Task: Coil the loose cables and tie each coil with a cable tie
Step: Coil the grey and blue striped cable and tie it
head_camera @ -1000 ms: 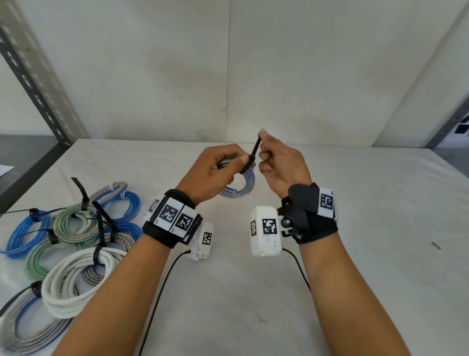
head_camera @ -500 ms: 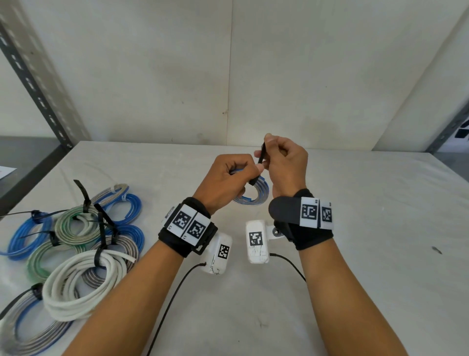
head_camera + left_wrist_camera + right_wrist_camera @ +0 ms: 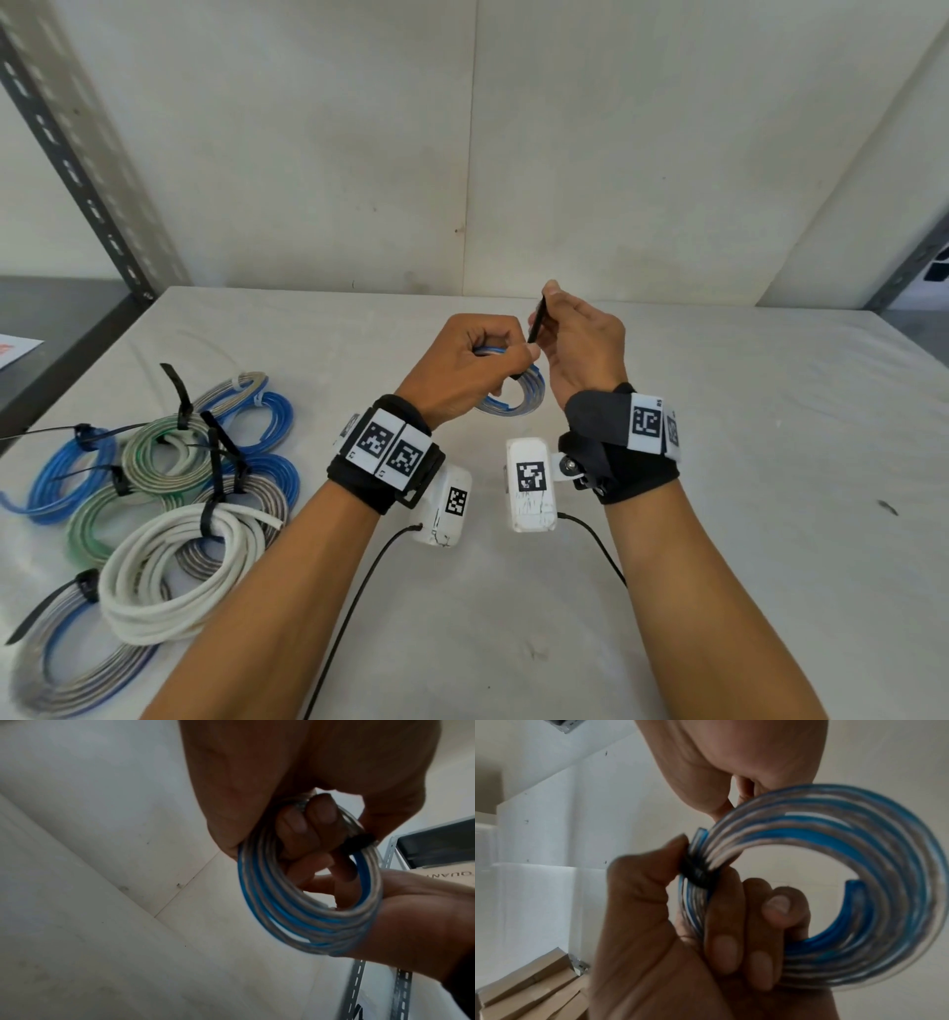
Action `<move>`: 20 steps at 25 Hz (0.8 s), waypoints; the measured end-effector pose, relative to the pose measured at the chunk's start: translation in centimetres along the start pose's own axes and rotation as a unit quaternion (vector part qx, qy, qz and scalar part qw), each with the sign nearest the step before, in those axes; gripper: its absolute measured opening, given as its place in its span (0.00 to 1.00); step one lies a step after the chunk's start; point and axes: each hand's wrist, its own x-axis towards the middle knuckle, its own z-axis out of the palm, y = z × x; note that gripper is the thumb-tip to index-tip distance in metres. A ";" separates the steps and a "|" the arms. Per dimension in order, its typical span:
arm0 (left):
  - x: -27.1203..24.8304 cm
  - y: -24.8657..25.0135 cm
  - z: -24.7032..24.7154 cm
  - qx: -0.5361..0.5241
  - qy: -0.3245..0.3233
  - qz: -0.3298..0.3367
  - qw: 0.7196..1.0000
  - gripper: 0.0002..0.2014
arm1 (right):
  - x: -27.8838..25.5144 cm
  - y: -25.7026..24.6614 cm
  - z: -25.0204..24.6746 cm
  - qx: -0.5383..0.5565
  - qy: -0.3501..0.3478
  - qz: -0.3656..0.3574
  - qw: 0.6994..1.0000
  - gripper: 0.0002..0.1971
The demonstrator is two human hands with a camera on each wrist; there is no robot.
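One blue-and-clear cable coil (image 3: 518, 406) held up, one black cable tie (image 3: 536, 324) on it. On the bench (image 3: 744, 411), one thick white cable coil (image 3: 169, 580) among roughly seven tied coils (image 3: 56, 478), overlap hiding the exact count. Two white wrist cameras (image 3: 531, 483).

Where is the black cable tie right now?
In the head view, the black cable tie is mid-table, pinched by the right hand, wrapped round the blue-and-grey coil the left hand holds.

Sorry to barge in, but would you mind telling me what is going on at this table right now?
A person is tying a cable coil. The left hand grips a small blue and grey coil above the table, while the right hand pinches the tail of a black cable tie looped round it. Several tied coils lie in a pile at the left.
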 end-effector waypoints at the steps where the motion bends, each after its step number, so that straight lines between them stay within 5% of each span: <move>1: -0.2 0.2 0.2 -0.001 0.001 0.004 1.000 0.15 | 0.0 0.0 -0.1 0.004 -0.005 0.008 1.000 0.07; 5: 0.4 1.3 0.4 -0.056 0.070 -0.024 0.996 0.18 | -0.3 -0.6 0.0 -0.036 -0.045 0.031 0.998 0.10; 8: 1.3 1.3 -1.3 -0.134 0.175 -0.102 0.970 0.22 | -1.4 -1.7 0.1 -0.166 -0.155 0.033 0.973 0.21; 10: 1.5 1.0 -2.5 -0.174 0.214 -0.146 0.950 0.20 | -2.1 -1.9 0.4 -0.212 -0.245 -0.007 0.946 0.16; 16: -2.0 1.2 -6.2 -0.176 0.110 -0.188 0.960 0.13 | -2.5 -1.3 0.4 -0.208 -0.232 -0.083 0.946 0.09; 20: -4.1 1.7 -8.0 -0.127 0.127 -0.182 0.967 0.09 | -3.1 0.4 1.2 -0.235 -0.221 -0.075 0.943 0.06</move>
